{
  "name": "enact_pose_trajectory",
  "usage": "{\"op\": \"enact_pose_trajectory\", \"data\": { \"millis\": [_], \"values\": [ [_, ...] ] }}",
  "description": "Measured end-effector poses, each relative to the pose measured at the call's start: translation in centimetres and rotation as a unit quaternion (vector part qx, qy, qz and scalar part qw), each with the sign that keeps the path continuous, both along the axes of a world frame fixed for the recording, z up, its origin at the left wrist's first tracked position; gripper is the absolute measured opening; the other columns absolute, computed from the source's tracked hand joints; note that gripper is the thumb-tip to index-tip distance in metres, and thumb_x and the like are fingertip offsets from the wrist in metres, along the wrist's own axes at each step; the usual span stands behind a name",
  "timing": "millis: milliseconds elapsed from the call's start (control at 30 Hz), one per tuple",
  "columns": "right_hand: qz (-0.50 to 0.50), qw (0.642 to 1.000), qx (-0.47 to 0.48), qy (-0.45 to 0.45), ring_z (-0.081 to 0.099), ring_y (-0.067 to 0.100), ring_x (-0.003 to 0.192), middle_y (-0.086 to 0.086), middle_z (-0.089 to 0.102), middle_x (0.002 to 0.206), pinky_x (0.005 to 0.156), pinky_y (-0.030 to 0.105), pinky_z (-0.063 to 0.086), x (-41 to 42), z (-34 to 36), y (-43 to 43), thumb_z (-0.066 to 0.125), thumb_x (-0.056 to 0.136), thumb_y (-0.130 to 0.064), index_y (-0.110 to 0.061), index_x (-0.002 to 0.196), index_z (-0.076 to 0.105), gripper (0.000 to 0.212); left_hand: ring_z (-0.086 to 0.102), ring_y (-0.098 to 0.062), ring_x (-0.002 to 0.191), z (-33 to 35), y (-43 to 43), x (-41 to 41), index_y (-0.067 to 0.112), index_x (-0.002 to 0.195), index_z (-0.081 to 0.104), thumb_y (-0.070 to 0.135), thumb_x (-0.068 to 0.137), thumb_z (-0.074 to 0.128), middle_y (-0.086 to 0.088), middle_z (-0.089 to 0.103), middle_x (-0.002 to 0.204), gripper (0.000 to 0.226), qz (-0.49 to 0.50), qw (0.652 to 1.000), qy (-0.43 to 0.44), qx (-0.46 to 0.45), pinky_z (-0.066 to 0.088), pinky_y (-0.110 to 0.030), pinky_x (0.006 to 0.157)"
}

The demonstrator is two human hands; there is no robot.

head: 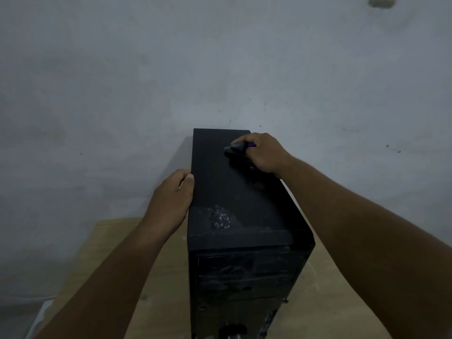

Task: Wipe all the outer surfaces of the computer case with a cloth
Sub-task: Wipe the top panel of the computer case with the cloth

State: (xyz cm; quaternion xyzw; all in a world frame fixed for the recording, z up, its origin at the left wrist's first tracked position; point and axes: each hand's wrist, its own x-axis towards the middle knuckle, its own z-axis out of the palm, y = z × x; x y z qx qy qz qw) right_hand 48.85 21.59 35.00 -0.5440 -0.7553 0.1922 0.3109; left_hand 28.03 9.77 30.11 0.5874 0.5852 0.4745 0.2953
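While the left hand (pixel 171 196) grips the computer case (pixel 234 192), the right hand (pixel 265 154) clutches the cloth (pixel 235 150) atop it.

Both bare arms reach forward from the lower corners of the view, the left forearm (pixel 117 265) angling up from the left and the right forearm (pixel 354 216) stretched farther out from the right. The left grip (pixel 171 196) lies back-of-hand up against the left top edge of the computer case (pixel 232 192), with its thumb (pixel 187 182) on that edge and its fingers bent down the side, out of sight. The right grip (pixel 261 152) sits knuckles up on the far right of the top, fingers curled round a bunched dark cloth (pixel 236 149), which it presses down.
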Motion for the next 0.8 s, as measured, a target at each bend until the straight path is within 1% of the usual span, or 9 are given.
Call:
{"op": "enact_pose_trajectory", "data": {
  "millis": [100,167,300,400,467,533,567,700,800],
  "values": [
    [0.003,1.000,0.017,-0.016,0.053,0.010,0.109,-0.005,0.062,0.124,0.091,0.019,0.038,0.2,-0.1,-1.1,0.043,0.088,0.004,-0.024,0.109,0.072,0.045,0.062,-0.005,0.100,-0.1,-0.1,0.0,0.028,0.119,0.063,0.030,0.108,0.037,0.016,0.065,0.106,0.028,-0.003,1.000,0.005,0.001,0.049,-0.028,0.080],
    [0.012,0.999,0.022,-0.023,0.054,0.012,0.112,-0.005,0.062,0.124,0.092,0.020,0.040,0.4,-0.2,-2.2,0.044,0.088,0.003,-0.024,0.110,0.072,0.045,0.062,-0.006,0.100,0.0,-0.1,-0.1,0.029,0.118,0.062,0.031,0.108,0.037,0.016,0.065,0.106,0.027,-0.004,1.000,0.003,0.000,0.051,-0.031,0.084],
    [0.032,0.999,0.016,-0.014,0.058,0.006,0.106,-0.011,0.062,0.119,0.081,0.008,0.041,0.6,-0.3,-5.3,0.045,0.090,0.003,-0.029,0.104,0.073,0.044,0.063,-0.013,0.098,0.0,-0.1,0.0,0.027,0.113,0.063,0.032,0.108,0.037,0.011,0.066,0.103,0.027,-0.004,1.000,0.010,-0.001,0.051,-0.040,0.090],
    [0.046,0.998,0.036,-0.022,0.060,0.002,0.106,-0.010,0.066,0.119,0.077,0.000,0.042,0.2,-0.4,-7.9,0.044,0.084,0.011,-0.020,0.100,0.074,0.046,0.063,-0.016,0.097,-0.1,-0.1,0.0,0.026,0.112,0.062,0.034,0.108,0.037,0.008,0.066,0.104,0.027,-0.007,1.000,0.005,-0.003,0.051,-0.044,0.092],
    [0.055,0.996,0.054,-0.034,0.060,0.000,0.104,-0.010,0.067,0.118,0.086,0.002,0.042,-0.2,-0.5,-9.7,0.042,0.081,0.014,-0.014,0.100,0.076,0.047,0.064,-0.018,0.098,-0.2,-0.1,0.0,0.026,0.113,0.062,0.034,0.108,0.037,0.006,0.066,0.105,0.027,-0.009,1.000,-0.001,-0.007,0.051,-0.044,0.092],
    [0.066,0.994,0.074,-0.050,0.057,0.000,0.107,-0.012,0.067,0.116,0.100,0.011,0.039,-0.7,-0.6,-11.5,0.043,0.081,0.014,-0.014,0.100,0.076,0.048,0.063,-0.018,0.099,-0.3,-0.1,-0.1,0.025,0.115,0.061,0.035,0.107,0.037,0.006,0.066,0.105,0.027,-0.009,1.000,-0.009,-0.009,0.051,-0.044,0.092],
    [0.072,0.992,0.083,-0.060,0.056,0.000,0.108,-0.015,0.067,0.114,0.101,0.012,0.038,-1.0,-0.6,-12.4,0.044,0.081,0.014,-0.015,0.100,0.076,0.048,0.063,-0.018,0.099,-0.3,0.0,-0.1,0.025,0.115,0.061,0.035,0.107,0.037,0.006,0.066,0.105,0.027,-0.009,1.000,-0.013,-0.009,0.051,-0.044,0.091],
    [0.099,0.986,0.104,-0.090,0.046,-0.002,0.103,-0.032,0.053,0.101,0.090,-0.002,0.030,-2.5,-0.7,-15.8,0.047,0.085,0.011,-0.022,0.105,0.075,0.048,0.060,-0.025,0.095,-0.6,0.2,0.1,0.015,0.109,0.059,0.032,0.108,0.035,-0.007,0.064,0.103,0.030,-0.004,1.000,-0.008,-0.003,0.045,-0.036,0.076],
    [0.115,0.984,0.101,-0.091,0.047,0.000,0.105,-0.026,0.053,0.103,0.090,-0.001,0.031,-3.4,-0.5,-17.5,0.050,0.088,0.008,-0.025,0.111,0.074,0.047,0.056,-0.023,0.090,-0.8,0.3,0.0,0.012,0.106,0.058,0.030,0.107,0.035,-0.005,0.062,0.097,0.029,-0.004,1.000,-0.008,0.005,0.040,-0.034,0.073]
  ]
}}
